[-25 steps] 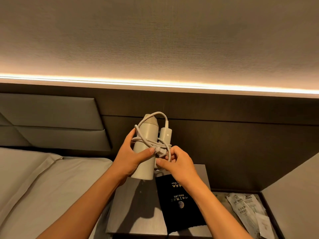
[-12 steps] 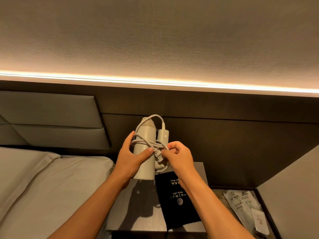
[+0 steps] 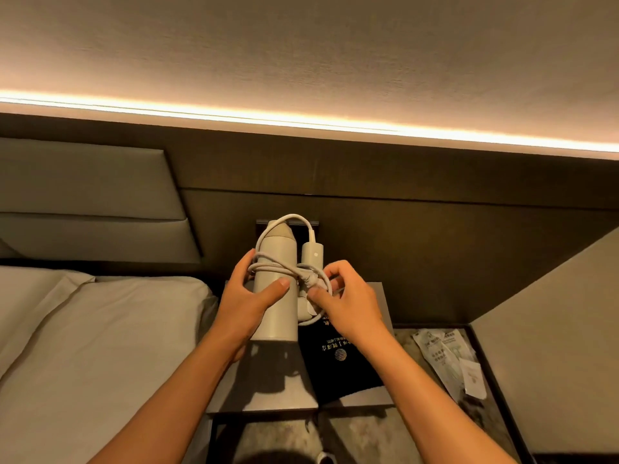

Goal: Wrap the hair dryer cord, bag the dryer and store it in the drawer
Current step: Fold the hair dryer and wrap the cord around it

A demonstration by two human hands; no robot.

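A beige hair dryer [image 3: 275, 316] is held upright in the air above the nightstand. My left hand [image 3: 246, 298] grips its barrel from the left, thumb across the front. A white cord [image 3: 268, 264] is looped a few times around the barrel and arcs over the top to the folded handle [image 3: 312, 257]. My right hand [image 3: 348, 304] pinches the cord's end and plug beside the handle. A black storage bag [image 3: 338, 361] with gold print lies flat on the nightstand below the dryer.
The grey nightstand top [image 3: 268, 390] sits beside a bed [image 3: 93, 346] on the left. A dark tray [image 3: 485, 390] on the right holds white paper packets [image 3: 445, 356]. A dark wall panel rises behind. No drawer is visible.
My right hand has moved slightly in on the cord end beside the handle. The view has shifted a little down, and the dryer stays in my left hand.
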